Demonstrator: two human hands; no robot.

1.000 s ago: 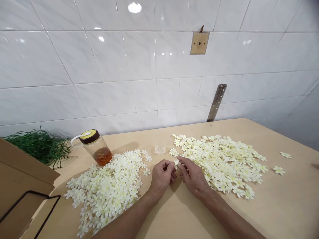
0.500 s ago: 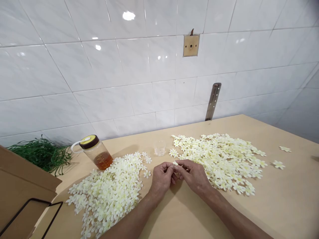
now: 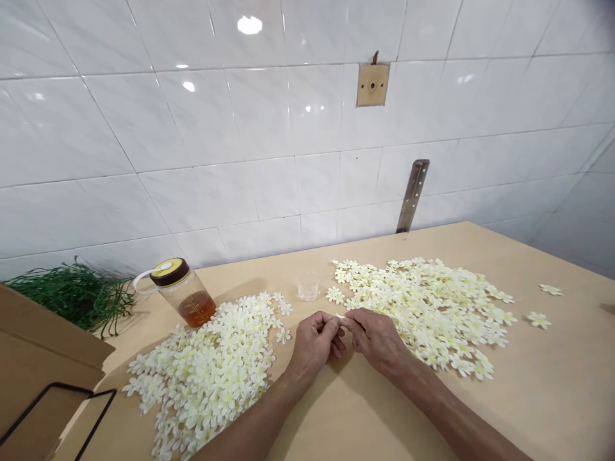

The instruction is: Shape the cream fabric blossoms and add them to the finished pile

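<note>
My left hand (image 3: 312,340) and my right hand (image 3: 372,334) meet at the middle of the table, fingertips pinched together. Between them a small piece of a white artificial flower (image 3: 340,316) shows; most of it is covered by the fingers. Left of my hands lies a heap of cream-white artificial flowers (image 3: 211,371). A second, flatter spread of the same pale flowers (image 3: 427,307) lies to the right, close to my right hand. Just beyond my hands stands a small clear cup (image 3: 308,288).
A bottle (image 3: 189,298) of amber liquid stands behind the left heap. Green artificial stems (image 3: 72,294) and a cardboard box (image 3: 43,365) with a black wire frame (image 3: 91,395) occupy the left side. A metal bracket (image 3: 413,195) rests against the tiled wall (image 3: 240,128).
Both hands stay together over the same spot, with only slight finger movement at the flower. The right hand has turned a little. The view has shifted slightly.
</note>
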